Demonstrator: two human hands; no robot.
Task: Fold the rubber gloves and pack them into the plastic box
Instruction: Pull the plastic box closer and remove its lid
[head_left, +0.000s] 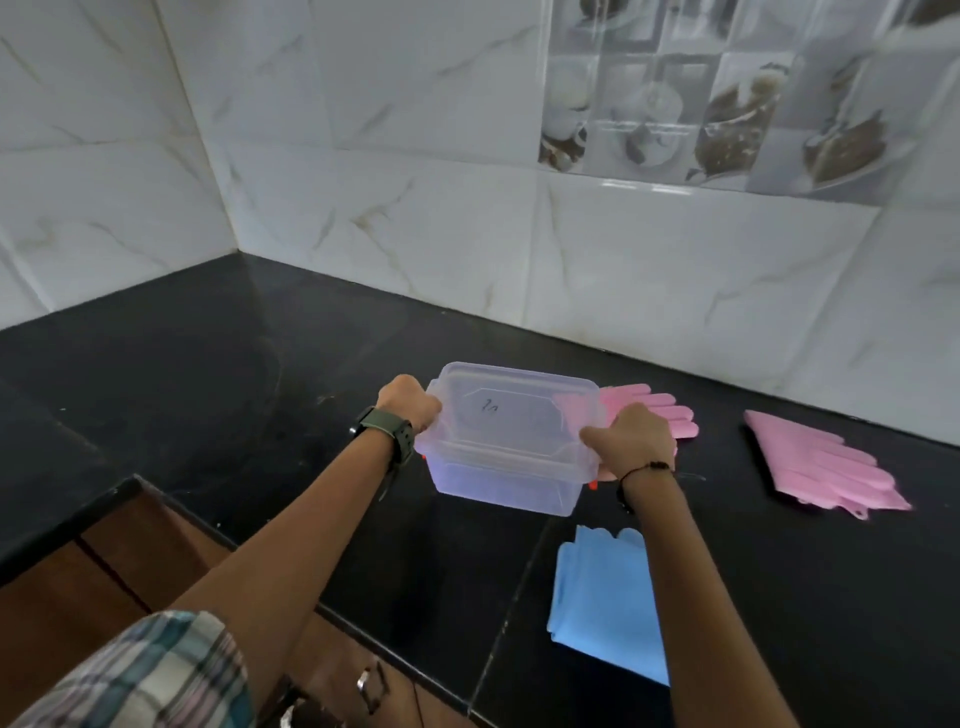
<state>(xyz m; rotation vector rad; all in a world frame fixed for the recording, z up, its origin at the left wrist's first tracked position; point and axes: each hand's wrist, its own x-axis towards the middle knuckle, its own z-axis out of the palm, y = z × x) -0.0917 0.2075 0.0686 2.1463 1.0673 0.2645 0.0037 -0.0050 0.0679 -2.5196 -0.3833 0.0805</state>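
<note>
While both hands clamp the lidded plastic box (506, 441) by its short ends, left hand (408, 405) at 9 o'clock, right hand (631, 439) at 3, pink gloves (821, 460) lie at 3 o'clock and a blue pair (602, 597) at 5, nearer the right hand.

The plastic box (511, 441) and right hand (631, 439) hide most of one pink glove (657, 410). The right forearm covers part of the blue glove (602, 592). Small handwriting on the box lid is illegible. Both elbows run off the bottom edge.
</note>
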